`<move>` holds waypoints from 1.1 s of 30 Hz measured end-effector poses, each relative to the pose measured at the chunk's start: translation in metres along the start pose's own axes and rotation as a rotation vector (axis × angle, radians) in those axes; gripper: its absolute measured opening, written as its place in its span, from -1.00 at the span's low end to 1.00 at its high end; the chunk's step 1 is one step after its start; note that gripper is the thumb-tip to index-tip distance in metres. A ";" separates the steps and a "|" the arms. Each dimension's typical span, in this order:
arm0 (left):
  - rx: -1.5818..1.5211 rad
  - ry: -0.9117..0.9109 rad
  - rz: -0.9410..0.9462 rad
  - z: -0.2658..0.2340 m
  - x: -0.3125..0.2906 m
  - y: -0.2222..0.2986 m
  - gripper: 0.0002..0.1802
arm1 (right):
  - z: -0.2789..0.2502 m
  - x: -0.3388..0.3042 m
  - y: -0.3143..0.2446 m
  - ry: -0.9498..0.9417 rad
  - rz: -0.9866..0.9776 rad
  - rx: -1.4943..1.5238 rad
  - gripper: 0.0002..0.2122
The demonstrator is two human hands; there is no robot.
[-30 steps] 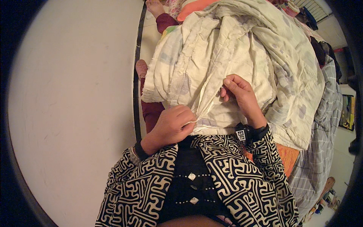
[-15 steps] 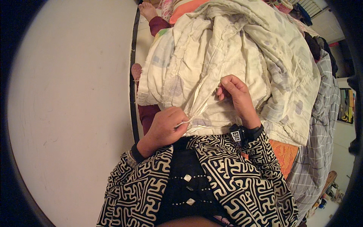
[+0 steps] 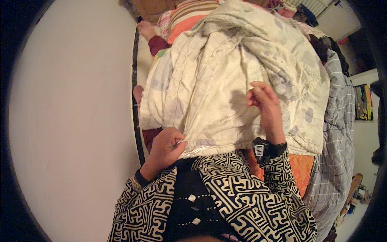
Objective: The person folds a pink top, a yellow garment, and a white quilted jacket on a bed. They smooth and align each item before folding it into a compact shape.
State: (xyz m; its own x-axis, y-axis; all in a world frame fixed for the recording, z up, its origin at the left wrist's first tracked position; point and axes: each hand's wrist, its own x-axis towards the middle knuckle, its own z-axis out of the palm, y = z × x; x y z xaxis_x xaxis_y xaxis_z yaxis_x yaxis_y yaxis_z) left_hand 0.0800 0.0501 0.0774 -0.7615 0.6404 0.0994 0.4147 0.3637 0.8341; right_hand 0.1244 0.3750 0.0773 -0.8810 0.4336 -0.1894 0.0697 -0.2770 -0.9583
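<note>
A large cream cloth (image 3: 225, 109) with faded grey-purple patches lies in folds across my lap and beyond. Near its front left edge, my left hand (image 3: 165, 148) is closed, with a bit of the cloth's edge pinched between thumb and forefinger. My right hand (image 3: 264, 101) is raised over the right half of the cloth, casting a shadow on it. Its thumb and fingertips are pressed together; anything between them is too small to make out. A black band with a small patterned tag (image 3: 259, 150) sits on my right wrist.
Along the left side runs a pale surface (image 3: 76, 121) with a dark edge. Another person's bare foot (image 3: 146, 29) and maroon trouser leg (image 3: 158, 45) show beyond the cloth. A striped orange pillow (image 3: 187, 20) lies behind; a grey checked blanket (image 3: 340, 101) is at the right.
My right hand has moved right, away from the left. My left hand has shifted left and slightly nearer, still pinching the cloth's edge. The raised fold between the hands has flattened.
</note>
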 end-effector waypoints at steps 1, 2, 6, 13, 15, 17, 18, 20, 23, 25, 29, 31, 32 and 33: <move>-0.064 0.021 -0.039 0.000 -0.001 -0.002 -0.82 | -0.016 0.000 -0.009 0.020 -0.102 -0.001 -0.79; -0.057 0.032 0.006 -0.001 0.000 -0.006 -0.78 | -0.038 0.004 -0.019 0.104 -0.145 0.013 -0.78; -0.377 0.008 -0.460 0.000 -0.010 -0.012 -0.68 | -0.137 0.017 -0.039 0.321 -0.331 0.019 -0.72; -0.117 -0.309 -0.364 -0.005 -0.013 -0.012 -0.68 | -0.225 0.042 0.030 0.482 0.107 0.141 -0.54; -0.111 -0.304 -0.415 -0.012 -0.011 -0.010 -0.67 | -0.219 0.046 0.039 0.427 -0.005 0.133 -0.57; -0.251 -0.224 -0.439 -0.020 -0.007 -0.006 -0.67 | -0.204 0.052 0.033 0.325 0.116 0.200 -0.63; -0.388 -0.153 -0.441 -0.024 -0.006 -0.004 -0.67 | -0.193 0.055 0.029 0.243 0.129 0.155 -0.65; -0.580 -0.031 -0.412 -0.032 -0.002 0.000 -0.65 | -0.173 0.050 0.015 0.153 0.160 0.038 -0.72; -0.865 0.081 -0.396 -0.033 0.001 0.006 -0.62 | -0.140 0.028 -0.002 0.158 -0.072 -0.080 -0.74; -0.847 -0.013 -0.529 -0.030 0.003 0.006 -0.55 | -0.119 0.006 -0.007 0.046 -0.066 -0.173 -0.77; -0.802 -0.230 -0.570 -0.012 -0.004 0.001 -0.42 | -0.102 -0.031 -0.004 -0.342 0.105 -0.451 -0.78; -0.765 -0.302 -0.522 -0.008 -0.009 -0.003 -0.38 | -0.115 -0.032 0.001 -0.068 0.094 -0.350 -0.77; -0.782 -0.274 -0.485 -0.007 -0.012 -0.006 -0.38 | -0.128 -0.031 0.004 0.111 0.037 -0.244 -0.77; -0.659 -0.300 -0.494 -0.007 -0.013 -0.008 -0.42 | -0.142 -0.028 0.008 0.267 -0.022 -0.114 -0.77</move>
State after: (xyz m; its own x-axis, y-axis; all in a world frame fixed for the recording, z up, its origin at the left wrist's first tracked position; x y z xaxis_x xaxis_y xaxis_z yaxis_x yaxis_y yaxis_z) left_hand 0.0828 0.0337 0.0730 -0.5764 0.6977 -0.4254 -0.3706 0.2407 0.8970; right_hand 0.2163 0.4825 0.0447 -0.7298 0.6527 -0.2034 0.1173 -0.1736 -0.9778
